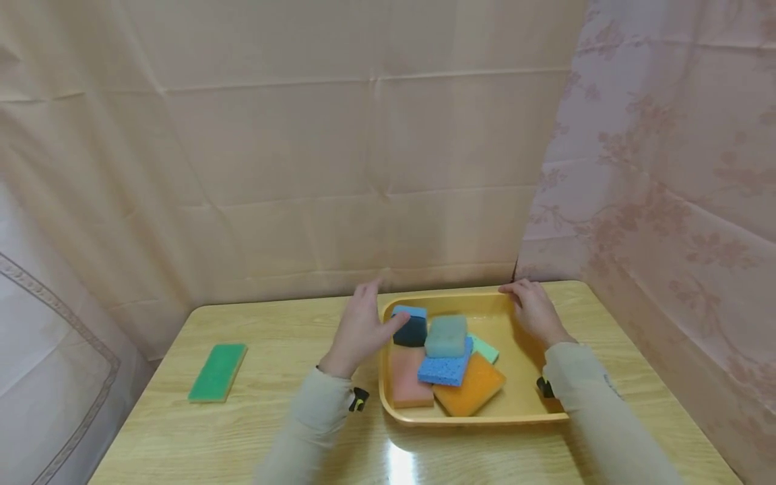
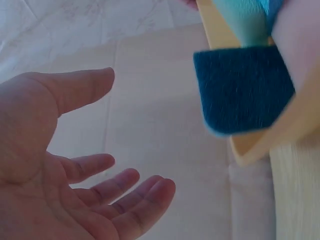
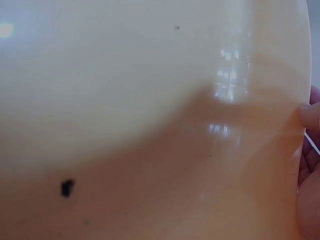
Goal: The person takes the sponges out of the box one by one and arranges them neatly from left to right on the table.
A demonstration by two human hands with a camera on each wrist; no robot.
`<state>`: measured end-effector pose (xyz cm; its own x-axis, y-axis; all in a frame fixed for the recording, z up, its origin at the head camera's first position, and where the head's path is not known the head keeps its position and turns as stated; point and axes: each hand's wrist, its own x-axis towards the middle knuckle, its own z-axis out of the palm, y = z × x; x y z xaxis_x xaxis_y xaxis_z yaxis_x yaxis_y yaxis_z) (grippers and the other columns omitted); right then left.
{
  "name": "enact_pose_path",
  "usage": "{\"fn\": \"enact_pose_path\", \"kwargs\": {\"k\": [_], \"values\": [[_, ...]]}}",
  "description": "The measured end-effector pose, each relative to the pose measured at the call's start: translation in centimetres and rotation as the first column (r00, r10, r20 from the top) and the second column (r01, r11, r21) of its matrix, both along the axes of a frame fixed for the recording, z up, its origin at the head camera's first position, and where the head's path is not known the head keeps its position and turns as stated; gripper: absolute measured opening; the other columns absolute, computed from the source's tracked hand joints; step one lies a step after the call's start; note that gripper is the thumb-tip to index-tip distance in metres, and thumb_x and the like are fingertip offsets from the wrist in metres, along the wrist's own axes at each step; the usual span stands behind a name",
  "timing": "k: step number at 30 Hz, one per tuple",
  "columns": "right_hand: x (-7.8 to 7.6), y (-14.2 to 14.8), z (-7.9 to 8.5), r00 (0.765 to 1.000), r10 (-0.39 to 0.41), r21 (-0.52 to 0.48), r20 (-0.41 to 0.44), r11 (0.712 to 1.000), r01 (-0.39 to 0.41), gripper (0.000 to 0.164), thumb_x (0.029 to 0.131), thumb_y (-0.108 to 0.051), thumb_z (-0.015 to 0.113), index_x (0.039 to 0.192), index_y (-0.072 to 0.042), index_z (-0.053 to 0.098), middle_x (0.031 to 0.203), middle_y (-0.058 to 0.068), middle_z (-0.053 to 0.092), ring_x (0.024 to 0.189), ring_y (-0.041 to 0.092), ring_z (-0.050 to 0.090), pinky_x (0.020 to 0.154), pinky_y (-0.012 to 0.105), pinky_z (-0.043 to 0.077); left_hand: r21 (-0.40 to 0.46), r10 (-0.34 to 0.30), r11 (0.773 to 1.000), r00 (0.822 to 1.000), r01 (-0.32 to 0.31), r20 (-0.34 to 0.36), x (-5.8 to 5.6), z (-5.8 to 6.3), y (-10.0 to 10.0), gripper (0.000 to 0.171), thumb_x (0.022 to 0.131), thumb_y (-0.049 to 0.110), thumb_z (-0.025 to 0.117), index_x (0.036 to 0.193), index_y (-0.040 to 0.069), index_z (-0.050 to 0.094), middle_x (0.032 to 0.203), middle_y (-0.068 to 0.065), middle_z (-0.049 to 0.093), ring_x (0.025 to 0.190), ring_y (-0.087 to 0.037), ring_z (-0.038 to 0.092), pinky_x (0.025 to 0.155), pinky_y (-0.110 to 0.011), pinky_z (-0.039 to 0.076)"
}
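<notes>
A yellow plastic tray [image 1: 521,397] holds several sponges on the right half of the table. My right hand [image 1: 536,313] grips its rim near the far right corner, thumb inside and fingers outside in the right wrist view. Beside the left rim, my left hand [image 1: 359,331] is spread with nothing in it; its thumb overlaps the blue sponge with a dark scouring side [image 1: 411,330] in the head view. A pale green sponge [image 1: 446,335] lies on a blue one [image 1: 444,370], near an orange sponge [image 1: 469,385], a pink one [image 1: 411,377] and a mint one [image 1: 484,349].
A green-topped sponge [image 1: 218,372] lies alone on the left part of the wooden table [image 1: 291,350]. Beige cloth [image 1: 303,168] hangs behind the table, and floral cloth [image 1: 667,202] hangs along the right side.
</notes>
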<state>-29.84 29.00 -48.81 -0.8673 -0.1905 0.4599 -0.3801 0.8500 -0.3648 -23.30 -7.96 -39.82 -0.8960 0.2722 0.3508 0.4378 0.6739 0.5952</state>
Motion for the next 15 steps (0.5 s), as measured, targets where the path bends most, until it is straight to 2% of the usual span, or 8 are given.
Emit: {"fn": "enact_pose_path", "kwargs": {"k": [4, 9, 15], "values": [[0.0, -0.1, -0.1, 1.0, -0.003, 0.003, 0.0, 1.0, 0.003, 0.022, 0.098, 0.01, 0.055, 0.111, 0.004, 0.072, 0.106, 0.022, 0.065, 0.101, 0.043, 0.055, 0.094, 0.057, 0.043, -0.022, 0.024, 1.0, 0.996, -0.022, 0.085, -0.4, -0.4, 1.4, 0.081, 0.091, 0.04, 0.077, 0.15, -0.003, 0.041, 0.141, -0.024, 0.049, 0.123, -0.039, 0.054, 0.104, -0.052, 0.044], [0.0, -0.1, -0.2, 1.0, 0.001, -0.001, -0.001, 1.0, -0.001, 0.022, 0.097, 0.01, 0.055, 0.111, 0.004, 0.071, 0.106, 0.021, 0.065, 0.101, 0.043, 0.056, 0.094, 0.057, 0.043, -0.079, 0.041, 0.996, 0.991, -0.031, 0.124, -1.0, -1.4, 2.7, 0.082, 0.09, 0.041, 0.077, 0.15, -0.003, 0.041, 0.14, -0.022, 0.05, 0.122, -0.037, 0.053, 0.105, -0.049, 0.045], [0.0, -0.1, -0.1, 1.0, -0.007, 0.005, -0.005, 1.0, 0.007, 0.023, 0.097, 0.011, 0.056, 0.111, 0.003, 0.072, 0.106, 0.021, 0.065, 0.102, 0.044, 0.056, 0.095, 0.058, 0.043, -0.099, 0.048, 0.995, 0.984, -0.031, 0.17, -1.5, -2.4, 3.6, 0.081, 0.091, 0.041, 0.076, 0.15, -0.003, 0.041, 0.142, -0.023, 0.049, 0.123, -0.038, 0.053, 0.104, -0.048, 0.045]]}}
